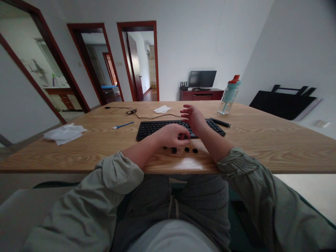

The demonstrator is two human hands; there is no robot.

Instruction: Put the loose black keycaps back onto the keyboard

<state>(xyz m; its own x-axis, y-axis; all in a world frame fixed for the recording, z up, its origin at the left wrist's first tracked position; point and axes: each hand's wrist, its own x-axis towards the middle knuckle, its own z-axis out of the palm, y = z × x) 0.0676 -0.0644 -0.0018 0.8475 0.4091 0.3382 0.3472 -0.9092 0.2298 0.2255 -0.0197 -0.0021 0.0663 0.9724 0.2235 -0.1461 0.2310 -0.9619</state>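
A black keyboard (149,128) lies across the wooden table in front of me. My left hand (174,135) is over its near edge, fingers curled and the thumb bent in towards them; whatever is in that pinch, if anything, is hidden. Above the right-middle part of the keys is my right hand (193,118), with its fingers apart and nothing in them. Several loose black keycaps lie on the table just nearer to me than the keyboard, among them one keycap (174,150) below my left hand and another keycap (195,151) farther right.
A blue-handled brush (123,125) and white tissues (64,133) lie to the left. The keyboard cable (131,111) is coiled behind, near another tissue (162,109). To the right are a dark stick-like object (220,122) and a clear bottle (229,96) with an orange cap.
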